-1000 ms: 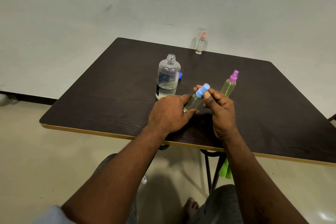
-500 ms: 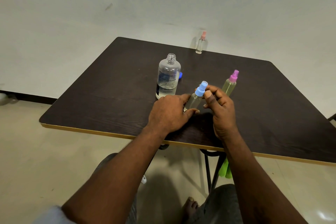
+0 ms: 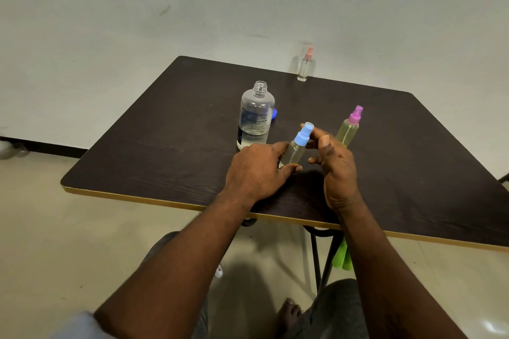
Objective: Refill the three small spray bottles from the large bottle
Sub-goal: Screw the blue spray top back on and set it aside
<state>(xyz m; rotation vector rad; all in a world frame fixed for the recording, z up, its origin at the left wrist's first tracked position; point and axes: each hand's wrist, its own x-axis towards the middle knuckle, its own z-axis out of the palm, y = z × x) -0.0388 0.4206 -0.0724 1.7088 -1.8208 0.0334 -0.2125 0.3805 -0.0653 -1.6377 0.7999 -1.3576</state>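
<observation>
The right hand (image 3: pixel 334 166) has let go of the blue spray head and drawn slightly away, its fingers now spread loosely beside the nozzle. On the dark table (image 3: pixel 154 146), from left to right: the large clear bottle (image 3: pixel 255 117) stands uncapped, nearly drained, with its blue cap (image 3: pixel 274 114) lying just behind it; the left hand (image 3: pixel 254 170) is clamped around the lower body of the blue-topped spray bottle (image 3: pixel 297 146), which tilts a little and holds pale liquid; the right hand hovers open, touching nothing; the pink-topped spray bottle (image 3: pixel 349 126), filled with yellowish liquid, stands just behind that hand. A third small bottle with a peach top (image 3: pixel 305 66) stands at the table's far edge, well apart.
</observation>
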